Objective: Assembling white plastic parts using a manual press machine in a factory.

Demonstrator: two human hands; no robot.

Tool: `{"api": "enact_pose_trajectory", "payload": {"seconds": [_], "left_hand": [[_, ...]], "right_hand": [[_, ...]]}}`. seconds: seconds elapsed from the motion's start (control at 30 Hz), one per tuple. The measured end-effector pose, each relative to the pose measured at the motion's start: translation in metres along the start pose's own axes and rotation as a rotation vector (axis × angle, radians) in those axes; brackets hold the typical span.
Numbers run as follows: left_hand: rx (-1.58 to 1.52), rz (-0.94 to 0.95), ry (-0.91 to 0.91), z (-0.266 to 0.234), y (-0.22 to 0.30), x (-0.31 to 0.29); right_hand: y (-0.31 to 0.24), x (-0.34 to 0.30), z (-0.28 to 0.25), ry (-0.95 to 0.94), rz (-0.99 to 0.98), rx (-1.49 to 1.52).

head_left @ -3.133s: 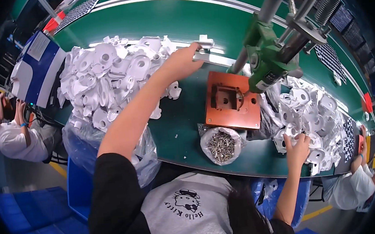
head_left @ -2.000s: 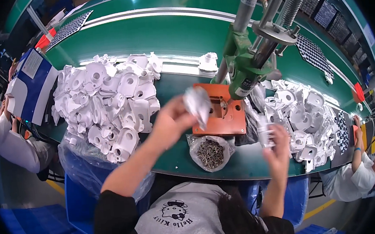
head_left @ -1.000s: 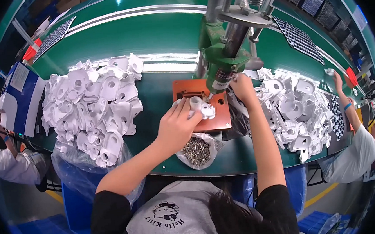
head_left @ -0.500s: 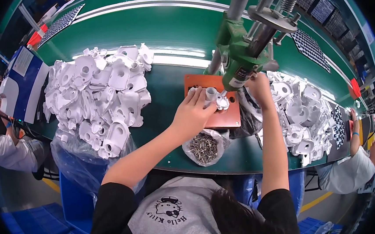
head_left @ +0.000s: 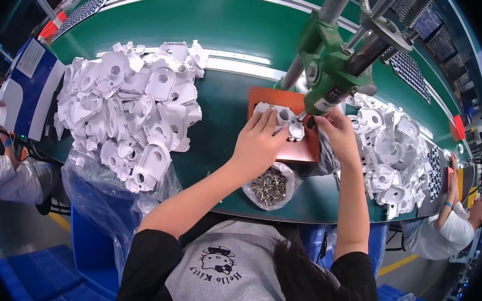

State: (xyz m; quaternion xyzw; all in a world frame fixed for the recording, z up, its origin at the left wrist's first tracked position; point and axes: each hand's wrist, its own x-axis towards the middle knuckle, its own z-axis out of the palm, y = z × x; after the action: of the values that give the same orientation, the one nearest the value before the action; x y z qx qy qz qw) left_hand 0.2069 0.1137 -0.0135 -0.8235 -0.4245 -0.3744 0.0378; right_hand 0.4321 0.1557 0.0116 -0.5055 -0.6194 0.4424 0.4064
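We had our two hands apart, both close to the green press [head_left: 326, 78]. Our left hand [head_left: 260, 140] was closed on a white part [head_left: 295, 129], which sat on top of the orange block [head_left: 301, 153]. Our right hand [head_left: 339, 134] was just under the press, near the right side of the block. Its thumb and fingers were bent close together, but we could not tell if they held anything. The press's thin tip was right by the white part. In front of the block, we had a bag of little metal pins [head_left: 269, 188] on the green bench [head_left: 215, 113]. We had a big heap of white parts [head_left: 130, 114] on our left and another heap [head_left: 388, 150] on our right.
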Motion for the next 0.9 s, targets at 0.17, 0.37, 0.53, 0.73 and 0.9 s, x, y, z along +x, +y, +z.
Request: {"api": "enact_pose_trajectory", "payload": {"seconds": [0.17,0.37,0.53,0.73,0.9], "left_hand": [[-0.074,0.022,-0.074,-0.006,-0.005,-0.003],[-0.129,0.03,-0.044,-0.004,-0.004,-0.002],[-0.108,-0.044,-0.012,0.004,-0.002,-0.005],[-0.21,-0.088,-0.002,0.0,-0.001,-0.002],[-0.1,-0.003,-0.112,-0.004,-0.005,0.002]], "right_hand": [[-0.001,0.002,0.015,0.001,-0.043,0.02],[0.005,0.006,0.017,-0.037,-0.009,-0.039],[0.014,0.006,0.009,0.0,0.093,0.125],[0.0,-0.002,0.009,0.013,0.179,0.157],[0.016,0.004,0.009,0.0,0.022,0.06]]}}
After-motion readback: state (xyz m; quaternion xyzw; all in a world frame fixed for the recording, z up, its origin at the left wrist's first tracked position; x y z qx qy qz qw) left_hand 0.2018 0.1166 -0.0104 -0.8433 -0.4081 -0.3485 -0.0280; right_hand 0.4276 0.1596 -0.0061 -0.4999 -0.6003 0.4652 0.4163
